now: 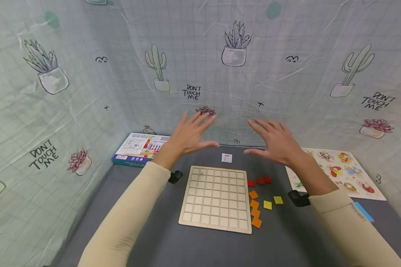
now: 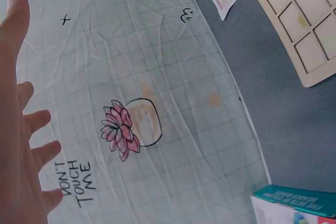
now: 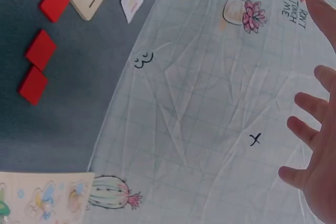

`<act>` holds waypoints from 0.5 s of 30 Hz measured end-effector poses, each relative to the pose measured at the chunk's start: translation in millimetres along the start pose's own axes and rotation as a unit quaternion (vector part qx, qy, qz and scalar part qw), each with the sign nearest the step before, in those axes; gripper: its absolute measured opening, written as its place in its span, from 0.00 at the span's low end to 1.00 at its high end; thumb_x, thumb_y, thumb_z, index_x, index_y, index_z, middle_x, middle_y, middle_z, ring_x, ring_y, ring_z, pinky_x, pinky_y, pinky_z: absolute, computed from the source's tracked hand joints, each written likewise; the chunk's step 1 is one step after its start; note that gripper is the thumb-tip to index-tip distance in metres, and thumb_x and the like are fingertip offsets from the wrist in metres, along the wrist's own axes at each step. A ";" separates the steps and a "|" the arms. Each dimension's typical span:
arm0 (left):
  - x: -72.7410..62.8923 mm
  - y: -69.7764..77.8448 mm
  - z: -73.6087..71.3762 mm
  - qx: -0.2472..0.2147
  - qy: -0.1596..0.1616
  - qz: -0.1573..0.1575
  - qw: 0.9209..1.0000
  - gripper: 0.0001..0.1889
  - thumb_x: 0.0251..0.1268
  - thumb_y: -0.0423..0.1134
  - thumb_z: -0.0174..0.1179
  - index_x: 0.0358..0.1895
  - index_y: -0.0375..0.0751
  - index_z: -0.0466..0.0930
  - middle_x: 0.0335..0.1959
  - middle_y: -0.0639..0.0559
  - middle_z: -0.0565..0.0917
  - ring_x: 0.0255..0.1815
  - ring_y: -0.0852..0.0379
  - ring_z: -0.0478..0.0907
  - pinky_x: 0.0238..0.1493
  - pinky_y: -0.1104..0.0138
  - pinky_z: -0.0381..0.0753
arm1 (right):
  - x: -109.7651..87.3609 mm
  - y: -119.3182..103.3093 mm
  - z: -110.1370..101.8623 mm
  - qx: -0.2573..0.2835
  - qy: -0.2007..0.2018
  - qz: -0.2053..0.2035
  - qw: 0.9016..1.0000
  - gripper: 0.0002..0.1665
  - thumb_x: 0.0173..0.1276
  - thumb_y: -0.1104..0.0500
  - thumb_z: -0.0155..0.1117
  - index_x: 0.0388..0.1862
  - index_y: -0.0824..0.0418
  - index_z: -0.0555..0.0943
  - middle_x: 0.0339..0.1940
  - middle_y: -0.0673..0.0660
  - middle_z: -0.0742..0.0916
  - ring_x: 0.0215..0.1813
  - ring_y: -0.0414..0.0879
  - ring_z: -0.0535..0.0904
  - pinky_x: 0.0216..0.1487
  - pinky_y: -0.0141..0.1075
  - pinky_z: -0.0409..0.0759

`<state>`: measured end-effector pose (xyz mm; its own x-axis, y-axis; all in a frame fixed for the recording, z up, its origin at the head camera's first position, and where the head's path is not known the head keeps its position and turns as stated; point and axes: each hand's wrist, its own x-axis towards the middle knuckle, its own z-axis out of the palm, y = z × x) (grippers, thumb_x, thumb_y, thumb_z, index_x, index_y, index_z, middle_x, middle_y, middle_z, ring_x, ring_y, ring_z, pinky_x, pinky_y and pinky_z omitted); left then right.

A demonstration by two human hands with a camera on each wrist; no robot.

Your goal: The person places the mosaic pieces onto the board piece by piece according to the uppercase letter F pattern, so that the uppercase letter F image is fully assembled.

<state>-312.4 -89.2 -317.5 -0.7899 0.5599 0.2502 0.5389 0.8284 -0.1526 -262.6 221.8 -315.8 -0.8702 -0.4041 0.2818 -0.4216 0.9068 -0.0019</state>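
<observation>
Both hands are raised above the dark table, apart from each other and holding nothing. The left hand (image 1: 190, 133) has its fingers spread and straight, thumb toward the middle. Mirroring it, the right hand (image 1: 274, 141) also spreads its fingers. Below and between them lies a square wooden grid board (image 1: 216, 198) with many shallow cells. Along its right side are flat square tiles: several orange tiles (image 1: 254, 204), red tiles (image 1: 261, 181) and two yellow tiles (image 1: 278, 200). A small printed paper card (image 1: 226, 158) lies behind the board.
A teal-edged printed box (image 1: 137, 146) stands at the back left. On the right lies a board with insect pictures (image 1: 349, 170), partly behind the right forearm, with a blue piece (image 1: 364, 212) near it. Patterned cloth walls (image 1: 200, 66) enclose the back and sides.
</observation>
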 end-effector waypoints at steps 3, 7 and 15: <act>-8.6 -3.2 2.1 -0.012 0.004 -0.002 1.000 0.51 0.62 0.81 0.46 0.84 0.65 0.40 0.85 0.54 0.53 0.85 0.46 0.54 0.84 0.39 0.43 | -5.8 -0.3 2.0 -0.003 0.003 -0.001 1.000 0.61 0.59 0.26 0.68 0.84 0.47 0.56 0.81 0.61 0.68 0.77 0.66 0.65 0.77 0.67 0.58; -20.7 -5.1 9.5 -0.042 0.006 -0.011 0.999 0.51 0.63 0.79 0.48 0.84 0.66 0.38 0.86 0.54 0.51 0.85 0.46 0.55 0.83 0.36 0.45 | -16.0 2.1 9.3 0.010 0.006 -0.004 1.000 0.59 0.59 0.29 0.70 0.83 0.49 0.58 0.80 0.63 0.70 0.75 0.67 0.67 0.74 0.69 0.63; -45.1 -3.9 30.6 -0.118 -0.007 -0.038 0.992 0.48 0.69 0.73 0.49 0.84 0.62 0.39 0.87 0.53 0.48 0.83 0.41 0.59 0.80 0.33 0.51 | -41.4 7.1 31.0 0.092 0.003 0.017 0.996 0.55 0.65 0.34 0.69 0.84 0.51 0.58 0.79 0.66 0.69 0.76 0.69 0.66 0.72 0.71 0.65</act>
<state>-287.8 -117.2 -357.5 -0.8341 0.4974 0.2385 0.5298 0.8428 0.0951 -237.5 241.2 -357.3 -0.8833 -0.3730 0.2839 -0.4324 0.8822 -0.1865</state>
